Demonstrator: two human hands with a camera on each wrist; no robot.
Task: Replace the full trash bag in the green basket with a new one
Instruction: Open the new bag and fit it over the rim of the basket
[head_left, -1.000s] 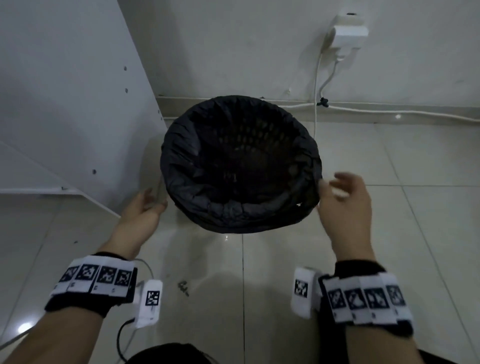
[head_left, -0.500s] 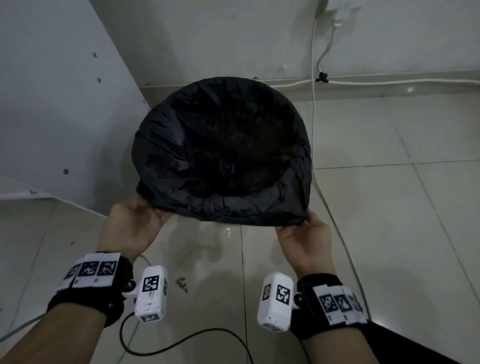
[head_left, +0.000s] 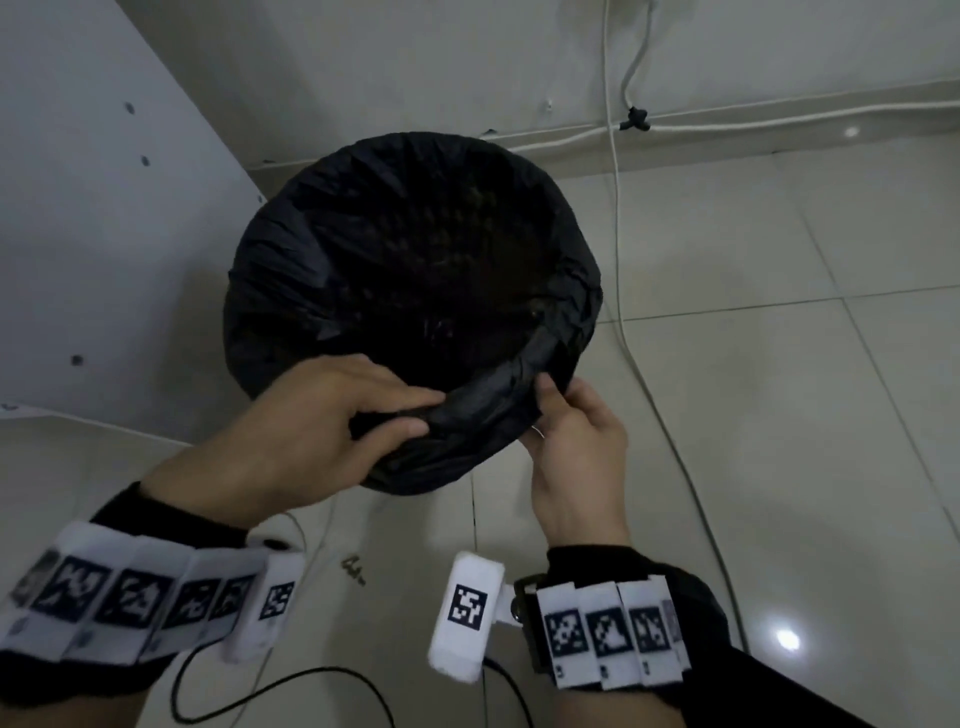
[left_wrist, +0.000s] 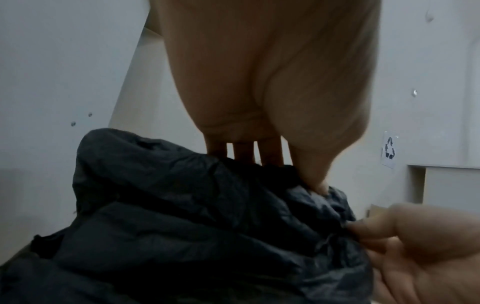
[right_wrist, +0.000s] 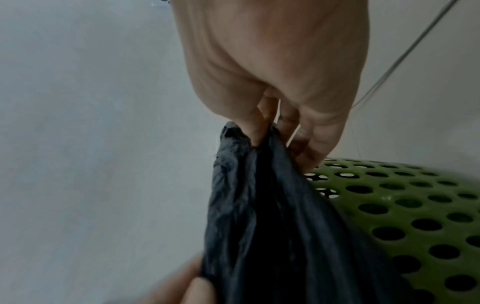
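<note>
Here both hands take hold of the near fold of the bag (head_left: 415, 249) on the basket (right_wrist: 405, 207).

The black bag lines the green basket, which stands on the tiled floor beside a white panel (head_left: 104, 234), its cuff turned down over the rim. The left hand (head_left: 311, 426) has its fingers (left_wrist: 244, 152) hooked over the near edge with the thumb under the fold, gripping it; the right hand (head_left: 576, 447) pinches the same cuff just to the right. The rim curves away from both hands, left to right, so the free edge lies straight ahead of the fingertips. Likely next is peeling the cuff up and inward; the hands look about equally near.
</note>
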